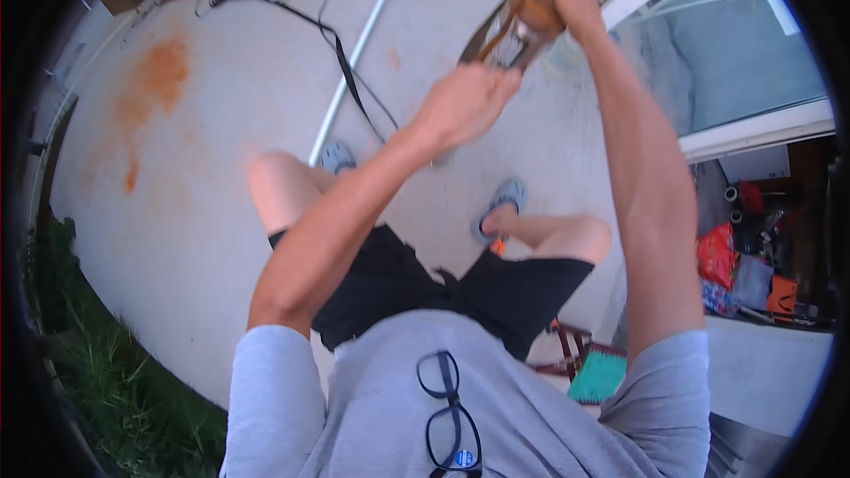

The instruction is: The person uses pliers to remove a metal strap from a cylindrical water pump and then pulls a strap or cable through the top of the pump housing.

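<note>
Out in front of me, both arms reach up to a long brown object point(535, 12) with shiny silver-grey parts and a rounded brown knob at its far end. Blur hides its exact kind. My right hand point(574, 2) is closed round its far end, near the knob. My left hand point(467, 102) is closed at its near end, the fingers partly hidden. The object is tilted, far end to the right, and appears held above the concrete floor point(266, 62).
A white pole point(359, 53) lies on the floor beside black straps point(345, 66) and tangled cords. On the right is a white-framed glass door point(726, 44), with bags point(715, 257) below it. A green-topped folding stool point(600, 374) stands by my right side; plants point(133, 389) grow at left.
</note>
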`<act>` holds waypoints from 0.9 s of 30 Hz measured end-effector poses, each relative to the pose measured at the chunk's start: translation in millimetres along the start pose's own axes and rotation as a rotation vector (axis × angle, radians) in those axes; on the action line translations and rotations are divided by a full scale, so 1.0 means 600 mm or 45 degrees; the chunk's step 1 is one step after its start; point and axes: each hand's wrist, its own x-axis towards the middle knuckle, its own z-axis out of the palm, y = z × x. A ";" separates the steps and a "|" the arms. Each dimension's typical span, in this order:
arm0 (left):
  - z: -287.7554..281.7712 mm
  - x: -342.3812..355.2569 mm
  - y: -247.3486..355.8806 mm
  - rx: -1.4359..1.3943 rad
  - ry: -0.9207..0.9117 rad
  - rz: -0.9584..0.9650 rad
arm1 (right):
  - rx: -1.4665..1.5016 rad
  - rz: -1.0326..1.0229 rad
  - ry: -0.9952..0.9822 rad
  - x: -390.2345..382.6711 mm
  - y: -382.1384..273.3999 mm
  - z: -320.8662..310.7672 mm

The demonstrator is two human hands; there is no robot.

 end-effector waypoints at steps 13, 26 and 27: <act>0.036 0.094 0.066 0.425 0.351 -0.115 | 0.119 0.159 0.025 -0.027 -0.058 0.032; 0.105 0.157 0.058 0.354 0.294 -0.300 | 0.003 0.353 0.191 -0.010 -0.043 0.047; 0.116 0.155 0.023 0.208 0.385 -0.322 | -0.038 0.341 0.158 -0.013 -0.059 0.059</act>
